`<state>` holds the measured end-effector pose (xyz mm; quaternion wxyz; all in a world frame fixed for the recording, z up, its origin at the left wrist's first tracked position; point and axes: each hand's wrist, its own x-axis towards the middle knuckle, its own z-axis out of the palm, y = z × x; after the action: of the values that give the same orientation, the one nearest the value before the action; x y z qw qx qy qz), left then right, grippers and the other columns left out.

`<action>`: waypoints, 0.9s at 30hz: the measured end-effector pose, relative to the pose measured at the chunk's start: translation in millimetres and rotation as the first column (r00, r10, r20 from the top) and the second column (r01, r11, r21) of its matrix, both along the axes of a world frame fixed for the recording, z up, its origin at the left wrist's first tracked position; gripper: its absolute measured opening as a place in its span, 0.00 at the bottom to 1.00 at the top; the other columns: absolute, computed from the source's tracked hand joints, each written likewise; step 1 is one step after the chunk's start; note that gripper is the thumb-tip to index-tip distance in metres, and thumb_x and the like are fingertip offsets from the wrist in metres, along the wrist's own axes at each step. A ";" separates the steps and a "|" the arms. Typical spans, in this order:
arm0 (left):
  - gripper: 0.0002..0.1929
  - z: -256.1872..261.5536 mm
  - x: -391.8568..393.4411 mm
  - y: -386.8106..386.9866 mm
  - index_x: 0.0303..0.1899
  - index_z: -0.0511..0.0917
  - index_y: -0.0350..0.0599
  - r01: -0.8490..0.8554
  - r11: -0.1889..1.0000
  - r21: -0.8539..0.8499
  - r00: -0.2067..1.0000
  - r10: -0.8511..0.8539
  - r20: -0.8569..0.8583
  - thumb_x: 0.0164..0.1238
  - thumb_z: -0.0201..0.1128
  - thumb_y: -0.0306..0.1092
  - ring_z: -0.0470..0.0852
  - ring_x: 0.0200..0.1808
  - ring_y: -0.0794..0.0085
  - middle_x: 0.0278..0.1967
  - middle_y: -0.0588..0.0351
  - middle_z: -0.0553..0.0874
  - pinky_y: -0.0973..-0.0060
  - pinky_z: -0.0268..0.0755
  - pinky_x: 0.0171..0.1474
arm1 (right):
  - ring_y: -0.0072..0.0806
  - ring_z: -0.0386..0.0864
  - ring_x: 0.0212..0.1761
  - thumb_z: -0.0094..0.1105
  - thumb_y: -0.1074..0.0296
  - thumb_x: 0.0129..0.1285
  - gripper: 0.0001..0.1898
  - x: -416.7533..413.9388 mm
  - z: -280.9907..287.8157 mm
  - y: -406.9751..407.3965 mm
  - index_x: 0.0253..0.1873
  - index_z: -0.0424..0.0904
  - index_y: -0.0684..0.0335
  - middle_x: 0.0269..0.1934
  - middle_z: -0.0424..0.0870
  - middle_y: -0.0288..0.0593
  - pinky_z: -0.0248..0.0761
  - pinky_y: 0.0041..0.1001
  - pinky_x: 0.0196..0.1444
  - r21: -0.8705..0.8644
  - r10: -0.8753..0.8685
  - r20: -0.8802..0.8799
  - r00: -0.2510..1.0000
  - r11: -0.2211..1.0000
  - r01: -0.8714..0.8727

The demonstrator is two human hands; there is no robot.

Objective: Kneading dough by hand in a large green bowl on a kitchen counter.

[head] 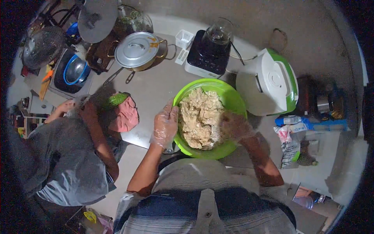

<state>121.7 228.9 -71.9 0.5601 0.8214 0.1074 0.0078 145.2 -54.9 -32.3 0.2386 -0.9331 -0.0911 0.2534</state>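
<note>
A lime-green plastic basin (214,155) sits on the counter against my front, with a lumpy mass of pale brown dough (200,120) inside. My left hand (165,125), in a clear plastic glove, grips the basin's left rim. My right hand (236,125), also in a clear glove, is inside the basin at the dough's right edge. It is dark and blurred, so its fingers cannot be made out.
Beyond the basin are a blender base (207,54) and a lidded pot (136,51). A white and green appliance (271,82) stands right. A pink cloth (127,114) lies left, beside another person (70,158) at a sink (55,83). Packets (292,122) lie far right.
</note>
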 end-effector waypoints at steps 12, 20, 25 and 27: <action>0.21 -10.4 2.7 -2.5 0.71 0.75 0.33 0.008 0.972 -0.236 1.000 -0.004 0.016 0.86 0.55 0.34 0.85 0.58 0.71 0.57 0.44 0.89 0.73 0.76 0.61 | 0.43 0.81 0.27 0.64 0.67 0.66 0.05 87.9 -154.3 29.7 0.39 0.84 0.61 0.35 0.87 0.48 0.75 0.43 0.31 0.093 -0.116 0.463 0.879 0.992 0.082; 0.21 -19.6 0.7 -0.6 0.68 0.77 0.35 -0.023 1.000 0.021 0.998 0.021 0.063 0.83 0.58 0.36 0.89 0.56 0.44 0.52 0.30 0.88 0.62 0.80 0.57 | 0.38 0.84 0.45 0.61 0.65 0.72 0.12 49.8 -90.4 -37.0 0.57 0.82 0.59 0.51 0.86 0.44 0.79 0.38 0.49 -0.202 0.558 0.455 0.694 0.824 -0.530; 0.21 6.4 6.0 -3.2 0.72 0.74 0.33 0.019 0.999 -0.047 1.000 -0.019 -0.009 0.83 0.56 0.27 0.83 0.65 0.63 0.61 0.37 0.86 0.71 0.72 0.67 | 0.38 0.83 0.53 0.58 0.62 0.75 0.21 13.5 -174.4 -64.9 0.68 0.77 0.59 0.54 0.84 0.47 0.78 0.39 0.56 -0.084 0.167 0.392 0.905 0.986 -0.146; 0.21 -3.5 5.8 -3.7 0.71 0.75 0.36 0.031 1.000 -0.005 0.994 -0.030 0.102 0.83 0.57 0.32 0.88 0.61 0.56 0.59 0.34 0.87 0.67 0.78 0.62 | 0.39 0.84 0.52 0.58 0.61 0.75 0.22 6.5 -181.2 -53.5 0.70 0.77 0.59 0.54 0.85 0.47 0.80 0.39 0.53 -0.485 0.389 0.560 0.731 0.870 -0.092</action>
<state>127.5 225.2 -75.5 0.5677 0.8195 0.0662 0.0405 151.6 -108.4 -213.5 -0.0523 -0.9704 -0.2328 -0.0383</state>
